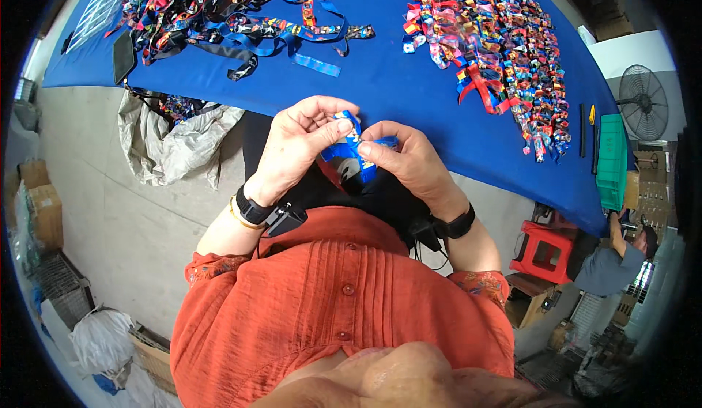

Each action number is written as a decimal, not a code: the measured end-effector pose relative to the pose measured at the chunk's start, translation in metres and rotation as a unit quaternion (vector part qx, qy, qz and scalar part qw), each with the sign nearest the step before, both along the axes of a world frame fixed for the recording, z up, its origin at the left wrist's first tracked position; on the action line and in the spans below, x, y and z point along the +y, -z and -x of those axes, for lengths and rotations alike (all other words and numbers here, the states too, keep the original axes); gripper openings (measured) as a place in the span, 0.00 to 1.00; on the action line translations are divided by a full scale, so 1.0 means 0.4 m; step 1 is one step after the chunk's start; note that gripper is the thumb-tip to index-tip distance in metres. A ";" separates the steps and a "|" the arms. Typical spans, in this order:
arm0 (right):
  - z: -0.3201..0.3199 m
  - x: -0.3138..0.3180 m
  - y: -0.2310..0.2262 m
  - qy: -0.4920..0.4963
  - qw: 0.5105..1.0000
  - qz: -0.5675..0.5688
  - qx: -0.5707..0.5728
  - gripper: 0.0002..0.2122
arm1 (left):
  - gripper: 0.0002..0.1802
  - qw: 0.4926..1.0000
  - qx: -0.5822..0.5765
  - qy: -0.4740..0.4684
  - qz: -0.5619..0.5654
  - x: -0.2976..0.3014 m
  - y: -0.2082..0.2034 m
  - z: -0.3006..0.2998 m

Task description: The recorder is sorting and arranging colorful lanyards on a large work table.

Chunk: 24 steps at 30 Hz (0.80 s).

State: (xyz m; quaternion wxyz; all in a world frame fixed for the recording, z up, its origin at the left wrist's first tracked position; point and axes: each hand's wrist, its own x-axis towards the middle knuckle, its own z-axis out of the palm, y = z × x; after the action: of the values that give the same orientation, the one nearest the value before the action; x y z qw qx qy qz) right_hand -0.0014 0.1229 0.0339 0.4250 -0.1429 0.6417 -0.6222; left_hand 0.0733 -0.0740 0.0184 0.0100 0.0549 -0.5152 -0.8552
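Observation:
Just off the near edge of the blue-covered table, I hold a blue printed fabric strap (358, 161) between both hands, looped or folded on itself. My left hand (298, 139) is closed, its thumb pressing one end of the strap against the fingers. Opposite it, my right hand (411, 161) pinches the strap between thumb and forefinger, close to the left thumb. Part of the strap hangs below the fingers in a loop. Its exact folding is hidden by my fingers.
A tangled heap of colourful straps (212, 13) lies at the table's far left. Rows of bundled straps (526, 64) cover its right side. A green crate (612, 161) stands at the right end, near a red stool (542, 251), a fan (643, 101) and another person (610, 267).

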 end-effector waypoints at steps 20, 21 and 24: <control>0.046 -0.064 0.040 0.062 0.996 0.067 0.000 0.07 | 0.12 0.999 -0.050 -0.017 -0.010 -0.011 0.027 0.012; 0.046 -0.062 0.041 0.063 0.996 0.067 -0.002 0.07 | 0.11 0.998 -0.058 -0.005 -0.004 -0.009 0.022 0.013; 0.048 -0.061 0.036 0.063 0.996 0.061 0.013 0.07 | 0.11 0.997 -0.072 0.013 0.022 -0.011 0.030 0.014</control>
State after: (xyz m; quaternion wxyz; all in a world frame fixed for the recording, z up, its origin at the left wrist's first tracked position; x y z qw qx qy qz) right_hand -0.0205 0.0984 0.0195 0.3672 -0.1357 0.6158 -0.6838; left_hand 0.0678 -0.0785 0.0064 -0.0371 0.1091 -0.5337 -0.8378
